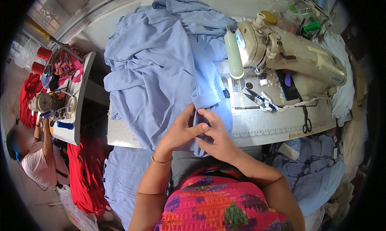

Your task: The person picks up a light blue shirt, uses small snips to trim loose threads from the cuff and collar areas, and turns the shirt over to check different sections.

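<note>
A large light-blue garment lies heaped over the sewing table, its near end draping over the front edge. At that near end my left hand is closed on the cloth, fingertips at a folded band. My right hand meets it from the other side, its fingers bent and pinching the same cloth; the thumbs nearly touch. Some fingertips are hidden in the folds. A small dark tag shows on the garment's right edge. To the right stands a cream sewing machine, apart from both hands.
Beside the machine lie blue-handled thread snips, a dark phone and black-handled scissors. A pale green lamp stands by the machine head. Blue clothes are piled lower right. At far left, a person works at another machine.
</note>
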### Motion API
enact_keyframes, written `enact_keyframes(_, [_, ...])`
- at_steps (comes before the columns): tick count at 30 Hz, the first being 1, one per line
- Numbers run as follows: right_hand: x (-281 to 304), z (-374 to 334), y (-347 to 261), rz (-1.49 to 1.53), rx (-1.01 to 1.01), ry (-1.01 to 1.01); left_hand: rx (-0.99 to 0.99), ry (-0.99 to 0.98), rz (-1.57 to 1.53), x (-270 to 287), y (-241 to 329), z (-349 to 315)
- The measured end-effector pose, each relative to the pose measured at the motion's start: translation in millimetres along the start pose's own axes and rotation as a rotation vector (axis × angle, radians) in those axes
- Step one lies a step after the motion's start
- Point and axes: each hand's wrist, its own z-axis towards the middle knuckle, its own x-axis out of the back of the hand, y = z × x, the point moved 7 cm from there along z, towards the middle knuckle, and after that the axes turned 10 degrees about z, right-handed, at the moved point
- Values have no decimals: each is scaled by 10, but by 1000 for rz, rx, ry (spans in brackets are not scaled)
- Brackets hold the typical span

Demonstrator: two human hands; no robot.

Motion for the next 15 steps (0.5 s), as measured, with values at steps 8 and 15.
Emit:
enact_keyframes(8, [131, 156, 261, 109, -201, -190, -49, 246, 548, 136, 91, 26])
enact_keyframes(15, [366, 423, 99, -66, -51, -10, 153, 103, 849, 92, 488, -104])
